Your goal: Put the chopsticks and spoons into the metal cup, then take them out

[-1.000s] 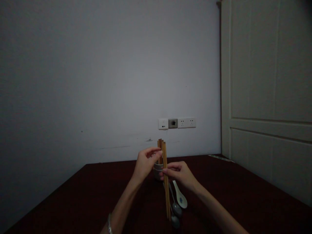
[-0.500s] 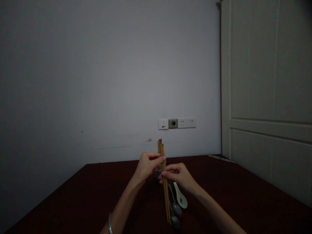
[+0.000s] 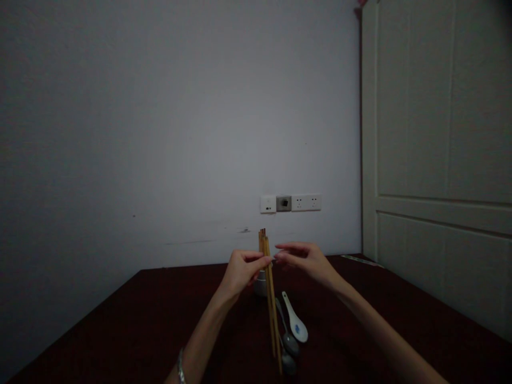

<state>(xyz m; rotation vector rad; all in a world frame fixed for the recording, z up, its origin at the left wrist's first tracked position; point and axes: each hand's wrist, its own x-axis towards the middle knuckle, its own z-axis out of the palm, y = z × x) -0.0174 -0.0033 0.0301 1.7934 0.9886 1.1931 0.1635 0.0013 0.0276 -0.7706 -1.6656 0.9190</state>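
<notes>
Wooden chopsticks (image 3: 272, 314) are pinched near their upper part by my left hand (image 3: 242, 272), and their lower ends spread slightly apart toward me. My right hand (image 3: 306, 261) is just to the right of them, its fingers stretched out and apart from the sticks, with nothing seen in them. Behind the chopsticks stands a grey cup (image 3: 261, 285), partly hidden by my left hand. More chopstick tips (image 3: 261, 233) rise above it. To the right lie a white ceramic spoon (image 3: 296, 325) with a blue mark and two metal spoons, one (image 3: 291, 345) beside it and one (image 3: 288, 364) nearer me.
A dark red tabletop (image 3: 168, 330) reaches back to a pale wall (image 3: 180, 133). Sockets and switches (image 3: 306, 202) are set low in that wall. At the right stands a pale panelled cabinet or door (image 3: 432, 133). A thin flat strip (image 3: 362, 260) lies at the back right.
My right hand has let go of the chopsticks and moved up and to the right. The chopsticks' lower ends have spread apart. My left hand has stayed in place.
</notes>
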